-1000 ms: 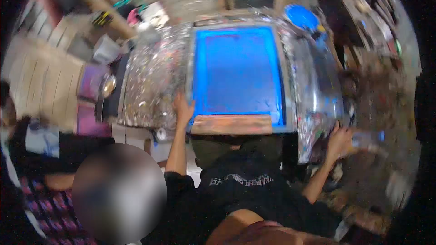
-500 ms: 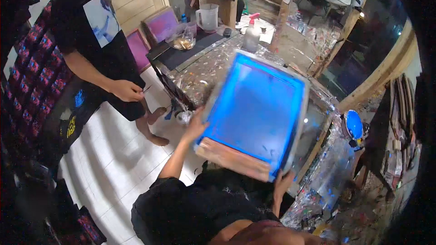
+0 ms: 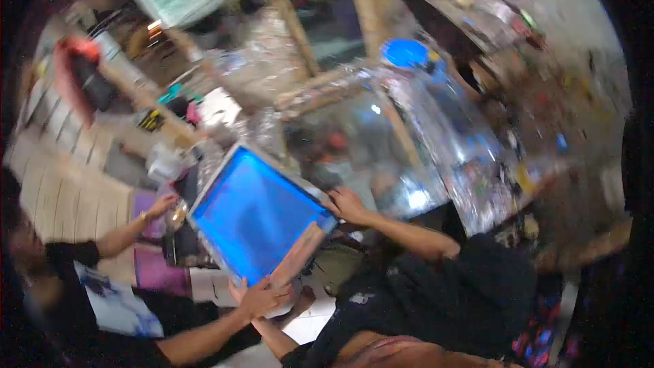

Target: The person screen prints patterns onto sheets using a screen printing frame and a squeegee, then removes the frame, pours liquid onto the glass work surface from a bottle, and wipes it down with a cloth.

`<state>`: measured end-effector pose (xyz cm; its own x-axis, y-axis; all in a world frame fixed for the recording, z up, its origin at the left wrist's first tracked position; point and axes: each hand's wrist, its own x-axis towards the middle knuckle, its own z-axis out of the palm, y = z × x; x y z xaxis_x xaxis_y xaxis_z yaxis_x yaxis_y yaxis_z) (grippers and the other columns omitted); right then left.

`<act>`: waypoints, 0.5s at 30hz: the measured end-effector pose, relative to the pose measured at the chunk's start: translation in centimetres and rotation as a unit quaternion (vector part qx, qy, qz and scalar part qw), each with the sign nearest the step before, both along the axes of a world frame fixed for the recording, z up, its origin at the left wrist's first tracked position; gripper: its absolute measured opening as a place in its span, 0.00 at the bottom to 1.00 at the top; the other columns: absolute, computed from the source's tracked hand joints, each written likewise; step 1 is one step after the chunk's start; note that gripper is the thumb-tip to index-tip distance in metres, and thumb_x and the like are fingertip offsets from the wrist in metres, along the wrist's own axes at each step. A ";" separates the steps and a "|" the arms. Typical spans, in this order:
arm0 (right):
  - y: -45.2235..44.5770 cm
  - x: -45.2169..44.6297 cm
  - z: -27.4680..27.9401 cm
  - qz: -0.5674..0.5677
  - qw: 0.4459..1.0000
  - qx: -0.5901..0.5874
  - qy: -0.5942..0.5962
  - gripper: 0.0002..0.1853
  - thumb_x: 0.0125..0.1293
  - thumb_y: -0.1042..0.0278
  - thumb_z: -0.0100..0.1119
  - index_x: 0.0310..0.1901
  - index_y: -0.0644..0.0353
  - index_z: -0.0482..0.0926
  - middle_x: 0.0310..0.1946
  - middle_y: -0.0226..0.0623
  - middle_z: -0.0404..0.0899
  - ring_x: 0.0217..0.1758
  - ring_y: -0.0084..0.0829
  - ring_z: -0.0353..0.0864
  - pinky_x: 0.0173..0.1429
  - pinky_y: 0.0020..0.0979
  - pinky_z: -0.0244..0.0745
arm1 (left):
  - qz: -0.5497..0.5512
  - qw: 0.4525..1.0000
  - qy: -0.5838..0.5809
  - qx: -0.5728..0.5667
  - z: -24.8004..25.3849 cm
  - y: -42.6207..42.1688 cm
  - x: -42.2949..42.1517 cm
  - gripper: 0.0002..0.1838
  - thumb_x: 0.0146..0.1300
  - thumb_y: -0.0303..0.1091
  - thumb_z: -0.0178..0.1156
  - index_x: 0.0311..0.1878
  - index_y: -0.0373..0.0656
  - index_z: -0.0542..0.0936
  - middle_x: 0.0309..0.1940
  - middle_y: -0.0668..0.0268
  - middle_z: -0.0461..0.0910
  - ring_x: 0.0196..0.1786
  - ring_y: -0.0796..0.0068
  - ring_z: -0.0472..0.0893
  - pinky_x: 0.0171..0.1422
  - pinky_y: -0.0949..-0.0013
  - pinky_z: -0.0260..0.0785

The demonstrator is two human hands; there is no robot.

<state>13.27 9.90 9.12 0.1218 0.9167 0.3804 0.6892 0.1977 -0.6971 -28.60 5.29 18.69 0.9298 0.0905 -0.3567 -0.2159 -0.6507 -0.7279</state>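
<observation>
Blue screen [image 3: 253, 215] in the grip of left hand [image 3: 238, 291], low, and right hand [image 3: 347, 206], forearm [image 3: 409, 236] aslant, at adjacent corners.

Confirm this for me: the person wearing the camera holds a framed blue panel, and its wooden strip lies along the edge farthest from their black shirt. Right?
Not the farthest edge: the head view shows the wooden strip along the one nearest the black shirt. The framed blue panel is indeed held, as you say.
</observation>
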 end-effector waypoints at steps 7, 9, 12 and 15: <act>-10.2 19.0 6.4 -0.426 0.879 0.132 -0.167 0.25 0.66 0.47 0.61 0.56 0.58 0.79 0.60 0.53 0.75 0.66 0.52 0.71 0.69 0.59 0.60 | -0.638 -0.077 0.383 0.664 1.3 -3.6 9.8 0.28 0.64 0.46 0.62 0.64 0.48 0.71 0.45 0.39 0.76 0.52 0.37 0.77 0.57 0.50 0.74; -13.5 26.7 6.8 -0.557 0.810 -0.022 -0.181 0.34 0.70 0.40 0.53 0.66 0.59 0.70 0.70 0.60 0.63 0.74 0.62 0.58 0.71 0.70 0.49 | -0.638 -0.348 0.396 0.562 1.5 -3.5 11.5 0.27 0.62 0.45 0.64 0.61 0.43 0.73 0.45 0.38 0.76 0.49 0.38 0.78 0.56 0.51 0.74; -14.3 32.1 5.3 -0.626 0.745 -0.091 -0.212 0.39 0.72 0.33 0.43 0.70 0.58 0.66 0.69 0.63 0.63 0.75 0.67 0.54 0.71 0.74 0.43 | -0.606 -0.547 0.401 0.416 -2.1 -1.7 10.9 0.27 0.57 0.47 0.68 0.53 0.37 0.77 0.44 0.39 0.79 0.48 0.43 0.81 0.54 0.52 0.74; -12.7 29.3 5.4 -0.494 0.832 -0.234 -0.096 0.42 0.71 0.29 0.38 0.74 0.57 0.61 0.71 0.62 0.61 0.76 0.64 0.54 0.73 0.74 0.40 | -0.724 -0.447 0.347 0.395 0.4 -1.8 13.6 0.32 0.51 0.50 0.73 0.51 0.33 0.78 0.43 0.44 0.82 0.48 0.50 0.83 0.52 0.56 0.75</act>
<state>42.59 -2.83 14.54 0.8821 0.4583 0.1090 0.4614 -0.7940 -0.3958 -15.02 3.45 19.14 0.0126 0.8768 -0.4806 0.9472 0.1435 0.2867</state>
